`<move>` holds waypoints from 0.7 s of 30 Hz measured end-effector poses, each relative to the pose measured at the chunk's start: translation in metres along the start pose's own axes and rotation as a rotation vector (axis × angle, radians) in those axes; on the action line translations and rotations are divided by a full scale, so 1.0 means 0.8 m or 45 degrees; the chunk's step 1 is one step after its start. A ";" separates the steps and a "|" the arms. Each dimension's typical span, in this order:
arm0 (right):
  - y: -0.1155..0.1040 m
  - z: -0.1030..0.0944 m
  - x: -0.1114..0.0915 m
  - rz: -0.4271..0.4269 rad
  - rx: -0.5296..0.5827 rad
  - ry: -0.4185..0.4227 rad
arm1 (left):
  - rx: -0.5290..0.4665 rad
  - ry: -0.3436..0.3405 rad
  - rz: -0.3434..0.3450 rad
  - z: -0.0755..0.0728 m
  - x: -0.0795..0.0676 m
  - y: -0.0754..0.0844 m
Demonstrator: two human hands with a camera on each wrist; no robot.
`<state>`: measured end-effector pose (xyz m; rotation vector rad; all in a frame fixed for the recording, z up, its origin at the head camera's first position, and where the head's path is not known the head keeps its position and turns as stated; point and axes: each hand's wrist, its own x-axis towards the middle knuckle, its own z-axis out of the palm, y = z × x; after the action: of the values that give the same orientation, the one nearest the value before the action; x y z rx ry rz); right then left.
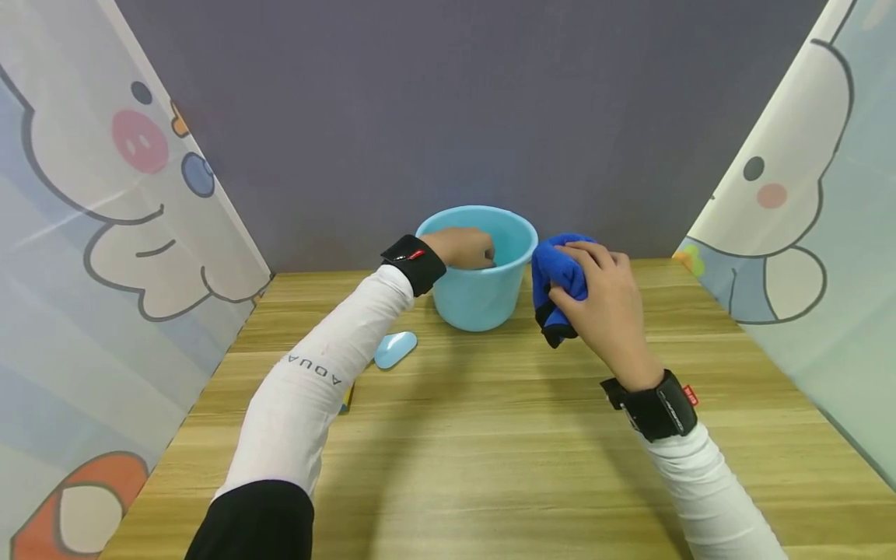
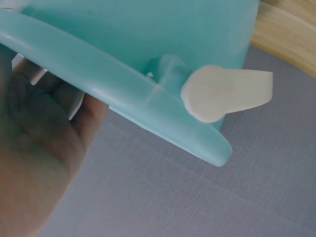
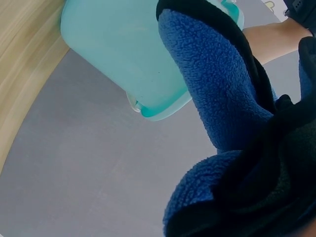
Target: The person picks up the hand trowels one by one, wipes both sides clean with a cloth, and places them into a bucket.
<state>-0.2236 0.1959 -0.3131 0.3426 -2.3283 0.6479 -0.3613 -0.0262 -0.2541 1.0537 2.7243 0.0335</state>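
A light-blue bucket (image 1: pixel 477 299) with a pale handle (image 2: pixel 232 94) stands at the back of the table. My left hand (image 1: pixel 458 247) reaches over its near-left rim, fingers bent down into the opening. In the left wrist view the palm shows beside the rim (image 2: pixel 113 81), which hides the fingertips; whitish patches appear between the fingers, and whether they are a held thing is unclear. To the right of the bucket, my right hand (image 1: pixel 605 307) grips a bunched blue cloth (image 1: pixel 558 272) with black edging above the table. The cloth fills much of the right wrist view.
A flat light-blue oval object (image 1: pixel 395 350) lies on the wooden table (image 1: pixel 490 459), left of the bucket. Part of a yellow and blue item (image 1: pixel 347 397) shows beside my left sleeve. A grey panel (image 1: pixel 448 101) rises behind, with cartoon-printed panels on both sides.
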 end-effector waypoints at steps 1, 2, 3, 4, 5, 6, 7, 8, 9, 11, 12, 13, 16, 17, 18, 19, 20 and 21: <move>0.000 0.000 0.000 -0.001 -0.002 -0.001 | -0.003 0.004 0.005 0.000 -0.001 0.000; -0.001 0.000 0.000 -0.004 -0.002 -0.004 | -0.003 0.010 0.010 0.001 -0.002 -0.001; -0.001 0.000 0.000 -0.007 -0.003 -0.006 | -0.004 0.019 0.015 0.001 -0.003 -0.001; -0.001 0.000 0.000 -0.011 -0.003 -0.009 | -0.006 0.028 0.021 0.001 -0.005 -0.001; -0.001 0.000 0.000 -0.015 -0.003 -0.012 | -0.007 0.040 0.029 0.002 -0.006 0.000; -0.001 0.000 0.000 -0.020 -0.004 -0.015 | 0.002 0.061 0.040 0.002 -0.008 0.001; -0.001 0.001 0.000 -0.024 -0.002 -0.016 | 0.013 0.086 0.052 0.002 -0.011 0.003; -0.002 0.001 0.001 -0.028 0.000 -0.016 | 0.034 0.118 0.063 0.002 -0.014 0.005; -0.002 0.001 0.001 -0.031 0.001 -0.014 | 0.066 0.153 0.075 0.001 -0.017 0.008; -0.002 0.002 0.001 -0.036 0.002 -0.008 | 0.147 0.223 0.097 0.000 -0.024 0.015; -0.002 0.002 0.001 -0.039 0.004 -0.006 | 0.194 0.259 0.105 -0.001 -0.029 0.018; -0.002 0.002 0.001 -0.040 0.007 -0.007 | 0.234 0.290 0.106 -0.003 -0.033 0.022; -0.004 0.004 0.000 -0.040 0.018 -0.010 | 0.311 0.357 0.102 -0.006 -0.049 0.032; -0.004 0.004 0.000 -0.038 0.022 -0.011 | 0.321 0.377 0.101 -0.007 -0.055 0.035; -0.005 0.004 -0.001 -0.034 0.027 -0.011 | 0.321 0.394 0.096 -0.007 -0.060 0.038; -0.005 0.004 -0.001 -0.031 0.030 -0.009 | 0.324 0.413 0.094 -0.007 -0.065 0.040; -0.005 0.004 -0.001 -0.028 0.031 -0.006 | 0.324 0.434 0.094 -0.006 -0.070 0.042; -0.005 0.004 -0.002 -0.028 0.031 -0.003 | 0.324 0.457 0.095 -0.005 -0.075 0.043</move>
<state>-0.2227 0.1911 -0.3146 0.3798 -2.3177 0.6660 -0.2964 -0.0402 -0.2355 1.3323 3.0695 -0.1272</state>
